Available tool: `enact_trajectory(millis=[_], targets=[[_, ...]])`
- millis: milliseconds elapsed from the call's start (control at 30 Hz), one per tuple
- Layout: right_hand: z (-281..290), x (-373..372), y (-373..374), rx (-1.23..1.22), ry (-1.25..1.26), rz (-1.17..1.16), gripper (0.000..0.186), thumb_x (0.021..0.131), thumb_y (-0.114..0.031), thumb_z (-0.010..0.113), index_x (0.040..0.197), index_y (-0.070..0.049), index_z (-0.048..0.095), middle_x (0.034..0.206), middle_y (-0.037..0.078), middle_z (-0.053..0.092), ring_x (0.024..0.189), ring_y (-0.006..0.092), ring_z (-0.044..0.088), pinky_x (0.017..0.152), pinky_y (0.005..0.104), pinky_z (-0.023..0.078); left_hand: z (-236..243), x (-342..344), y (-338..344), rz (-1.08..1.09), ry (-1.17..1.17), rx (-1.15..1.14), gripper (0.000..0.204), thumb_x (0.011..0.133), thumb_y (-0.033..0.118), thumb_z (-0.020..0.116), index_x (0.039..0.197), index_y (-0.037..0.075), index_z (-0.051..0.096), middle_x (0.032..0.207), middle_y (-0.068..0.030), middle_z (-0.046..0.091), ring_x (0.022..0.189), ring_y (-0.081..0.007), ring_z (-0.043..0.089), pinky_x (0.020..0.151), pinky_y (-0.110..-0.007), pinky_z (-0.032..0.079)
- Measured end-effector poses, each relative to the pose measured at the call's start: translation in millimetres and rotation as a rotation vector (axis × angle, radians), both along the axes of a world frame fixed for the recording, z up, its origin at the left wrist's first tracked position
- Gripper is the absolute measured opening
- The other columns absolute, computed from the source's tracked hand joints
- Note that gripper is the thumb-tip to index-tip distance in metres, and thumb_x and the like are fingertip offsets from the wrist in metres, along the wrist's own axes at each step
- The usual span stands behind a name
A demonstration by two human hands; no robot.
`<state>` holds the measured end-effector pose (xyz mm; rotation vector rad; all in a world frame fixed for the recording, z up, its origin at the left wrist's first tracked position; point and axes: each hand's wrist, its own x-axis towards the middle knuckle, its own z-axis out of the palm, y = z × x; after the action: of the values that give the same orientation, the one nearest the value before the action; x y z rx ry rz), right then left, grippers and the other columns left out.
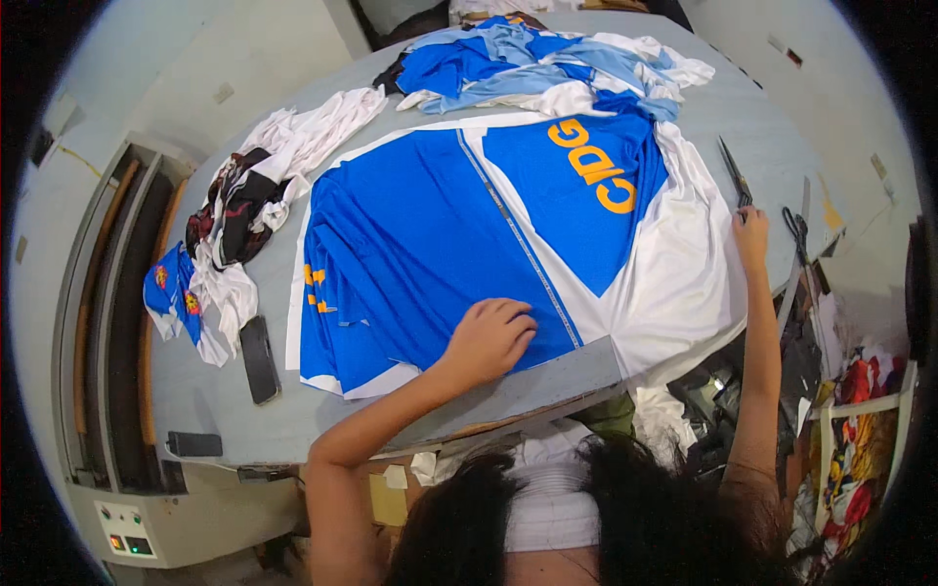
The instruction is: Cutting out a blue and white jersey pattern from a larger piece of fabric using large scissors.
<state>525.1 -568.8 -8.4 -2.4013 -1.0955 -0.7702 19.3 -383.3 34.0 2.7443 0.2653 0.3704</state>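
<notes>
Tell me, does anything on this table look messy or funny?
Yes. Crumpled fabric scraps spill over the table's left edge, and another heap sits jumbled at the far end. The blue and white cloth lies flat under the left hand. The right hand touches scissors.

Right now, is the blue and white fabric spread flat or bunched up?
Spread flat: the blue and white fabric lies smooth across the table, with the left hand pressing it down.
</notes>
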Motion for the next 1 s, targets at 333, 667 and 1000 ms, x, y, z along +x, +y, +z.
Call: enact_trajectory(millis=[333, 667, 1000], targets=[[-6.7, 80.5, -52.6, -0.138, 0.126, -0.309, 0.042, 0.064, -0.031, 0.066, 0.090, 0.000, 0.055, 0.081, 0.019, 0.060, 0.073, 0.0392, 0.057, 0.068, 0.0427, 0.046, -10.4, 36.7, -4.7, 0.145, -0.069, 0.171, 0.027, 0.076, 0.026, 0.061, 0.101, 0.016, 0.056, 0.088, -0.0031, 0.051, 0.085, -0.0212, 0.050, 0.069, -0.035, 0.040], [36.3, 41.7, -69.2, 0.773, 1.858, 0.466, 0.034, 0.090, -0.026, 0.044, 0.104, 0.004, 0.053, 0.089, 0.015, 0.062, 0.072, 0.0185, 0.061, 0.054, 0.0272, 0.049, -29.1, 27.4, -6.4, 0.103, -0.167, 0.136, 0.035, 0.078, 0.031, 0.059, 0.108, 0.013, 0.052, 0.109, -0.0056, 0.050, 0.100, -0.0238, 0.046, 0.084, -0.039, 0.037], [66.0, -235.5, -122.0, 0.792, 1.889, 0.473, 0.029, 0.080, -0.034, 0.058, 0.085, -0.006, 0.055, 0.077, 0.005, 0.057, 0.060, 0.0110, 0.053, 0.051, 0.0186, 0.045, -30.3, 43.6, -13.7, -0.082, -0.130, 0.067, 0.037, 0.081, 0.027, 0.055, 0.114, 0.011, 0.049, 0.121, -0.0076, 0.046, 0.117, -0.0246, 0.040, 0.099, -0.046, 0.028]])
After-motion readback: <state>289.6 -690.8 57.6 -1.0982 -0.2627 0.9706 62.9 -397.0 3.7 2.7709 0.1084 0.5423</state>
